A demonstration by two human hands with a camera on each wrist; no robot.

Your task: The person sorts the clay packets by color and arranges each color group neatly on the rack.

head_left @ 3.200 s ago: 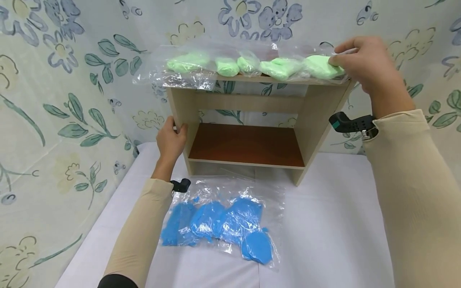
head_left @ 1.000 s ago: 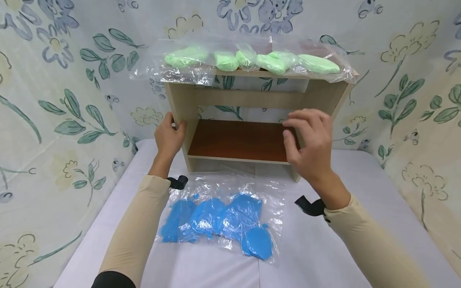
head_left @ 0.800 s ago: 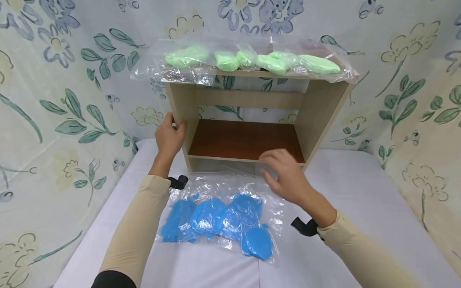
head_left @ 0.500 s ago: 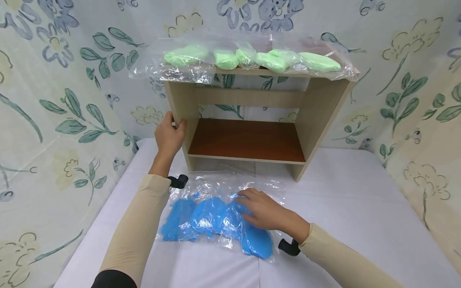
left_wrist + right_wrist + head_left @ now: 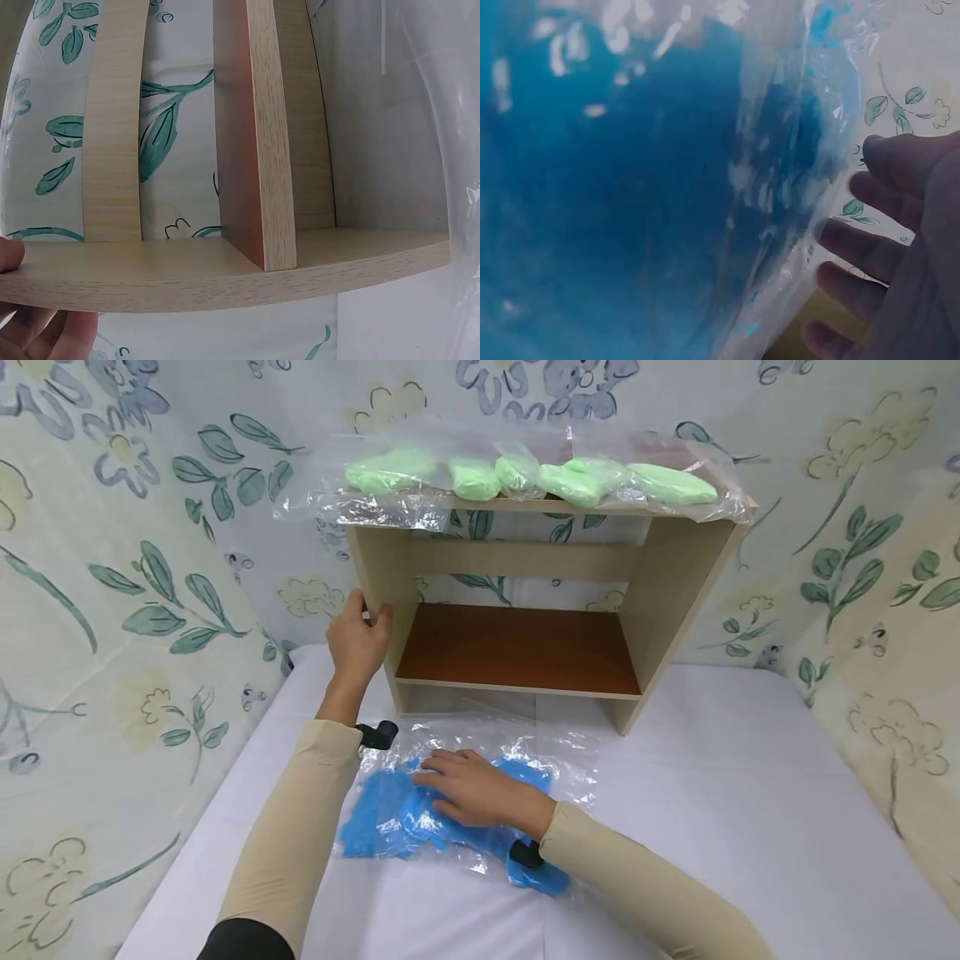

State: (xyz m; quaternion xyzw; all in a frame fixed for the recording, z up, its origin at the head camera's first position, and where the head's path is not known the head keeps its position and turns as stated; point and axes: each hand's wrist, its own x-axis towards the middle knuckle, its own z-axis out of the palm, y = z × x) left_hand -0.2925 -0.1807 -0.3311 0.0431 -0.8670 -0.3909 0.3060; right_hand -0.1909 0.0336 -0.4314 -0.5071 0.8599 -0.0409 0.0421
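Observation:
My left hand grips the left side panel of a small wooden shelf unit. In the left wrist view the thumb lies inside the panel and the fingers are outside it. My right hand, fingers extended and a little apart, is over a clear plastic bag of blue, clay-like pieces on the table in front of the unit. In the right wrist view the fingers are beside the bag's plastic; whether they touch it I cannot tell. The hand and forearm hide part of the blue pieces.
Clear bags with several pale green lumps lie along the unit's top, overhanging its front edge. A brown inner shelf spans the unit. White cloth covers the table, and flower-patterned fabric hangs at the back and sides.
My right hand has let go of the green lumps' bag at the unit's top right and moved down and left over the blue bag. My left hand has kept its grip.

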